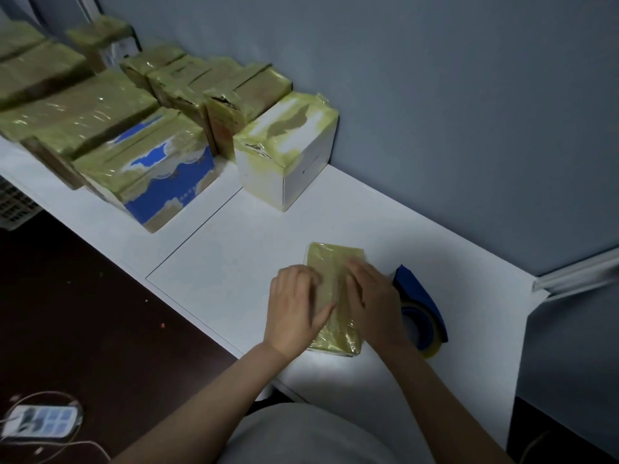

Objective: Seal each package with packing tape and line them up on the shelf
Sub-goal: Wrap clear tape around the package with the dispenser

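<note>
Package point(330, 261) lying under both hands on the white shelf

Wrapped in yellowish, glossy tape, the small package is lying flat on the white shelf point(234, 262), near its front edge and just in front of the person. The left hand point(296, 306) is resting on the package's left side, its fingers relaxed on the top near the edge and its thumb stretching across the taped surface. The right hand point(371, 303) is pressing down on the right half, palm down, with its fingers straight and pointing away from the person. Neither hand is curling round anything.

Just to the right of the package, partly hidden by the right wrist, a blue tape dispenser point(418, 296) is lying on the shelf with its roll of tape point(427, 351) showing at the near end.

Farther back, against the grey-blue wall point(435, 95), a white box point(288, 162) with tape over its top is standing apart from the package. To its left a blue-and-white box point(167, 185) is sitting at the front of the shelf, and behind it a row of taped brown packages point(214, 92) is running along the wall, touching one another.

Down on the dark floor point(83, 296) at the lower left, a white power strip point(42, 421) is lying among its cables.
</note>
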